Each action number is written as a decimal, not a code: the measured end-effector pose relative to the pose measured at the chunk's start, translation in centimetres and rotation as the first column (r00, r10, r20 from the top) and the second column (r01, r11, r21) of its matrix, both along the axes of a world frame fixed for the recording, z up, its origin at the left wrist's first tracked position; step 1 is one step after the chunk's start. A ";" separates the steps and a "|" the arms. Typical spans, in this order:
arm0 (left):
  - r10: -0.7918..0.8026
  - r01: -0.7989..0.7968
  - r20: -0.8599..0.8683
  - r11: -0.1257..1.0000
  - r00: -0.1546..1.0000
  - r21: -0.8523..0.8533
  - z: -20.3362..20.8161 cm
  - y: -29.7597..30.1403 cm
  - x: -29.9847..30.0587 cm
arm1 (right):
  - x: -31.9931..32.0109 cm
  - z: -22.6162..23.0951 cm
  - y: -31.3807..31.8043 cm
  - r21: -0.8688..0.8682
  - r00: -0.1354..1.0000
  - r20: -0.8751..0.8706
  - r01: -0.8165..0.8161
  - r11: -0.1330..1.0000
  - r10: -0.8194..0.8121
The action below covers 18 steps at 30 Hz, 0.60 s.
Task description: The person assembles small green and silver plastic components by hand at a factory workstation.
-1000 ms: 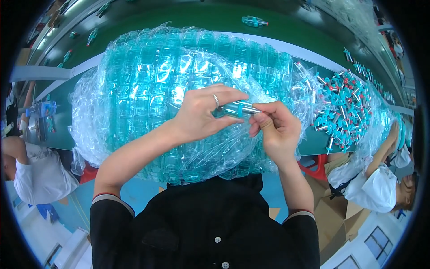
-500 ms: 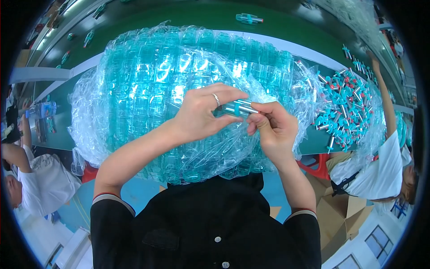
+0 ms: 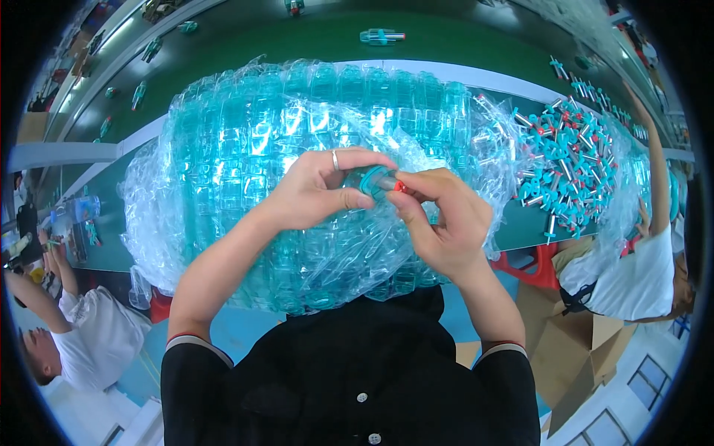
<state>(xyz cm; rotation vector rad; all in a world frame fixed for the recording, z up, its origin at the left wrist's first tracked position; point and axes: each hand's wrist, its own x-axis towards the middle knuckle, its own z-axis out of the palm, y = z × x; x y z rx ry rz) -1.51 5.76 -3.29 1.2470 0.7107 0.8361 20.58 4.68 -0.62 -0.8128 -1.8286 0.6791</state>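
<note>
My left hand (image 3: 309, 189), a ring on one finger, is closed round a clear teal plastic shell (image 3: 357, 181). Thumb and fingertips of my right hand (image 3: 452, 219) pinch a short silver rod with a red tip (image 3: 399, 186). The rod's other end meets the mouth of the shell, at a teal collar; how deep it sits is hidden by my fingers. Both hands are held over a big clear plastic bag (image 3: 149, 215) packed with rows of similar teal shells (image 3: 253, 175).
A heap of silver rods with teal and red parts (image 3: 569, 163) lies on the right. Beyond the bag, a green conveyor belt (image 3: 253, 41) carries several assembled pieces (image 3: 381, 36). Co-workers in white sit left (image 3: 104, 334) and right (image 3: 632, 267). An open cardboard box (image 3: 565, 353) stands lower right.
The shell and rod have turned between my hands, so the red tip now shows toward my right fingers. Both hands shifted slightly left. Pieces on the belt have moved left.
</note>
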 end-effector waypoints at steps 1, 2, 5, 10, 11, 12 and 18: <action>-0.005 0.005 0.001 1.000 1.000 -0.001 -0.2 0.0 -0.1 | 0.0 0.0 0.0 0.001 1.000 -0.001 0.003 1.000 -0.003; -0.010 0.010 0.003 1.000 1.000 -0.002 -0.3 0.0 -0.1 | 0.1 -0.1 -0.1 -0.010 1.000 -0.002 0.001 1.000 -0.001; -0.005 0.005 -0.003 0.999 1.000 0.039 0.1 0.1 0.0 | 0.3 -0.4 -0.2 -0.032 1.000 -0.006 -0.008 0.999 0.007; 0.137 -0.055 -0.295 0.962 0.946 0.269 2.5 -0.4 -1.1 | 0.9 0.8 1.2 -0.483 0.995 -0.082 -0.082 0.872 0.048; 0.251 -0.015 -0.441 0.881 0.861 0.473 3.5 -0.8 -1.7 | 1.4 1.2 2.5 -0.632 0.992 -0.114 -0.107 0.768 0.044; 0.350 -0.126 -0.373 0.852 0.859 0.508 4.5 -0.6 -1.9 | 2.4 1.0 4.5 -0.619 0.983 -0.178 -0.137 0.773 0.032; 0.245 0.300 -0.896 0.881 0.369 0.365 10.0 -3.1 -5.6 | 6.7 -0.4 15.9 -0.543 0.964 0.019 0.231 0.807 -0.264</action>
